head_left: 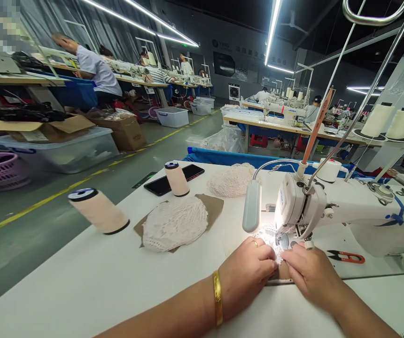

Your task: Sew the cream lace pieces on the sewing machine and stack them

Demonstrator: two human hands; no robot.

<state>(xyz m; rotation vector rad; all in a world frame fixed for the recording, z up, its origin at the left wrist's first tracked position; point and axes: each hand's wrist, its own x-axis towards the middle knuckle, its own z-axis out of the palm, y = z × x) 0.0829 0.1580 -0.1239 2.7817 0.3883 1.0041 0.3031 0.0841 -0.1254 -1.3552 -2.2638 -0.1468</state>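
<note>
My left hand, with a gold bangle and a ring, and my right hand sit side by side on the white table, fingers pinched on a small white lace piece. The lace lies lit under the needle of the white sewing machine. Both hands press it flat right in front of the presser foot.
A pile of white lace pieces rests on brown cardboard, another pile behind. Two thread cones, a black phone and red-handled snips lie around. People work at distant sewing tables.
</note>
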